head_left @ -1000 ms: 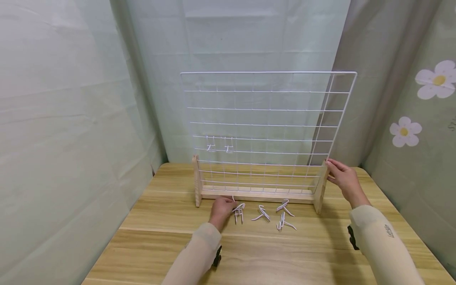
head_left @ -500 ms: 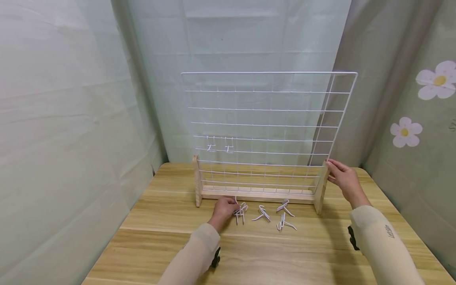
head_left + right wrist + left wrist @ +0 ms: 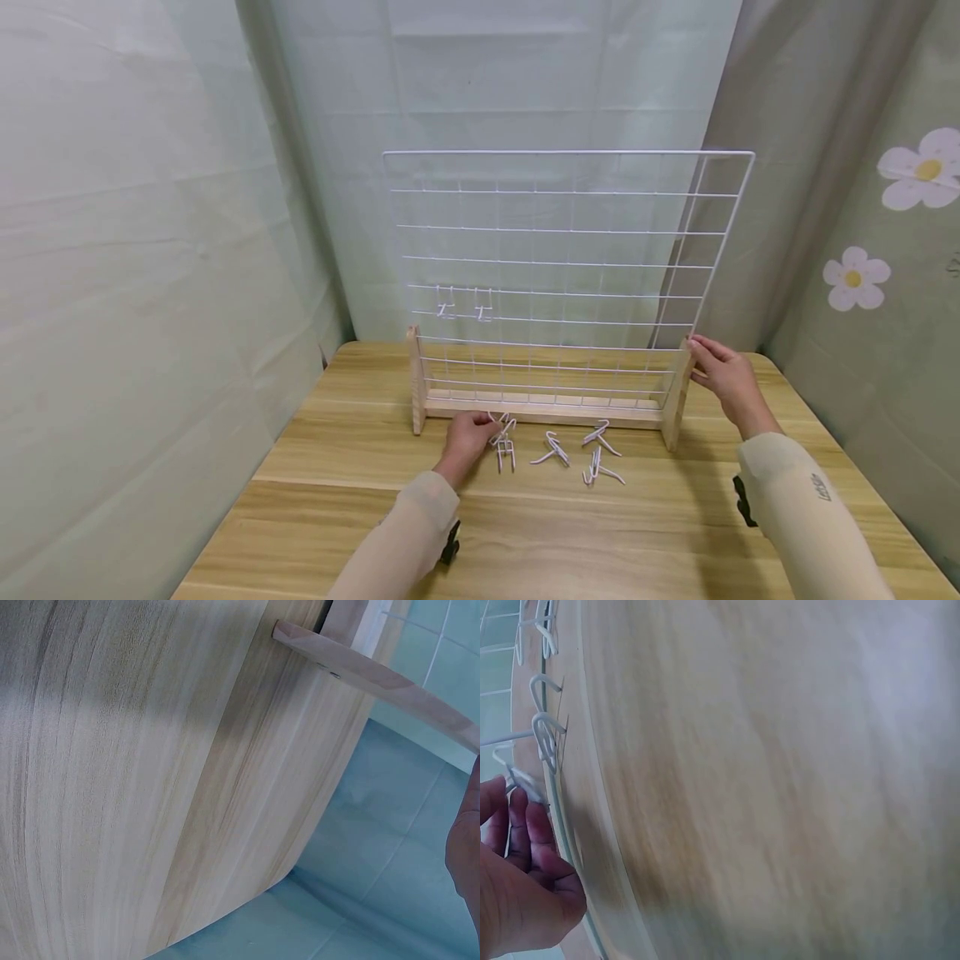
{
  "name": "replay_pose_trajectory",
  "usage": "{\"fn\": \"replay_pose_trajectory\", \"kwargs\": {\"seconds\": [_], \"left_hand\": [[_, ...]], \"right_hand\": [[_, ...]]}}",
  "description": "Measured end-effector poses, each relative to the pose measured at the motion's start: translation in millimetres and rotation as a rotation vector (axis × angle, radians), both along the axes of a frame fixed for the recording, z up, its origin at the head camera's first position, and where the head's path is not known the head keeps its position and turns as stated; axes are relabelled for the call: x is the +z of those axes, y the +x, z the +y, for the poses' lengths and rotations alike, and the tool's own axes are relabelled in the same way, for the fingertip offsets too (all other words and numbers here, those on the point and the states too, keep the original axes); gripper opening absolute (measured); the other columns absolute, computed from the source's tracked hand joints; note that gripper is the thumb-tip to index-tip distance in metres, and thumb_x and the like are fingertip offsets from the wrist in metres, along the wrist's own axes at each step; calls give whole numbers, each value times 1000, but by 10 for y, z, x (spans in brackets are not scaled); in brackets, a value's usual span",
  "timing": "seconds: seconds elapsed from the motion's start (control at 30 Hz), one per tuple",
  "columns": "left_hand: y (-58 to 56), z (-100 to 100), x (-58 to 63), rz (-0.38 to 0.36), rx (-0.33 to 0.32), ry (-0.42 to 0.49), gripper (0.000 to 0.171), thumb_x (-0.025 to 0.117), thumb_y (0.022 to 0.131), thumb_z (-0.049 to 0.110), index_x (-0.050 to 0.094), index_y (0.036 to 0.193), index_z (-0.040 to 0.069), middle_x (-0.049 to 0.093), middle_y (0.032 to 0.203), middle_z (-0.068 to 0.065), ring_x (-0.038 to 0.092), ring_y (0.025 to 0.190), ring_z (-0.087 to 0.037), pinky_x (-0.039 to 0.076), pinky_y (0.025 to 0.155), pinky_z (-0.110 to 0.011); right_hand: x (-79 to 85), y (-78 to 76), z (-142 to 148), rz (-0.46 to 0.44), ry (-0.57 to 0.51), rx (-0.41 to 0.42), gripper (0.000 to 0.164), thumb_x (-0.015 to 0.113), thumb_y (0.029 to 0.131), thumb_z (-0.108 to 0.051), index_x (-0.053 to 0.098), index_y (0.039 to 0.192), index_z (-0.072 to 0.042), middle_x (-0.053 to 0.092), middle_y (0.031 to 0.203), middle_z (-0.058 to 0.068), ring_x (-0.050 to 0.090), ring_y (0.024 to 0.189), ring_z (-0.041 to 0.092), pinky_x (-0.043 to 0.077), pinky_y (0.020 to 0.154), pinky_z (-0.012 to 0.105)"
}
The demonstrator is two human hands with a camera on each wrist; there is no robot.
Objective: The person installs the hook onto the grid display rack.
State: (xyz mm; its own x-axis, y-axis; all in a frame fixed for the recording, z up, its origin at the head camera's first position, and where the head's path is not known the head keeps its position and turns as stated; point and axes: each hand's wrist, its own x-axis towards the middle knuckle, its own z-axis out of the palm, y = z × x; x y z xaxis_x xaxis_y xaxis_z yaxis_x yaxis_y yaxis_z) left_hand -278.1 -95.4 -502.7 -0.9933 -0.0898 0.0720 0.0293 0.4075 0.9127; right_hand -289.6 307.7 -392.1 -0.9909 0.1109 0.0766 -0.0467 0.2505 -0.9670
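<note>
Left: your left hand (image 3: 467,442) has thumb and fingertips pinched on a white hook (image 3: 525,782), just in front of the wooden base (image 3: 570,416). Your right hand (image 3: 729,382) grips the right upright (image 3: 677,398) near its top. More loose hooks (image 3: 553,447) lie right of your left hand; two hung hooks (image 3: 482,312) sit on the wire grid (image 3: 573,231).

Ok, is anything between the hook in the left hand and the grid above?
Nothing visible stands between the hook in the left hand and the grid above. A loose hook lies close beside it; whether they touch, I can't tell.
</note>
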Motion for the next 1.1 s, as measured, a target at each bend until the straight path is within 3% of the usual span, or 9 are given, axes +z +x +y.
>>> {"fn": "replay_pose_trajectory", "kwargs": {"seconds": [0.23,0.43,0.73,1.1], "left_hand": [[-12,-11,11,18,53,17,9,74,87,10,73,86,1,67,79,-3,56,73,-15,48,66,-28],[-18,-8,31,74,96,58,8,75,85,8,72,82,2,66,76,-2,55,71,-14,47,65,-30],[-39,12,31,112,176,124,5,75,85,5,72,82,2,66,76,-3,55,65,-11,47,58,-22],[-43,12,74,178,258,162,4,76,85,6,73,86,3,70,83,-6,59,72,-13,49,66,-26]], "right_hand": [[-8,-4,12,9,-7,-1,71,51,100,-47,37,150,2,49,139,10,54,115,10,48,92,27],[-7,-1,10,8,-6,0,70,50,101,-46,37,150,2,48,141,12,54,116,11,48,91,26],[-7,-5,6,-2,-4,-5,71,49,100,-47,36,150,1,43,146,18,54,117,13,49,91,25],[-11,-6,16,3,-28,1,70,51,100,-45,36,150,2,51,136,6,54,106,3,49,91,26]]}}
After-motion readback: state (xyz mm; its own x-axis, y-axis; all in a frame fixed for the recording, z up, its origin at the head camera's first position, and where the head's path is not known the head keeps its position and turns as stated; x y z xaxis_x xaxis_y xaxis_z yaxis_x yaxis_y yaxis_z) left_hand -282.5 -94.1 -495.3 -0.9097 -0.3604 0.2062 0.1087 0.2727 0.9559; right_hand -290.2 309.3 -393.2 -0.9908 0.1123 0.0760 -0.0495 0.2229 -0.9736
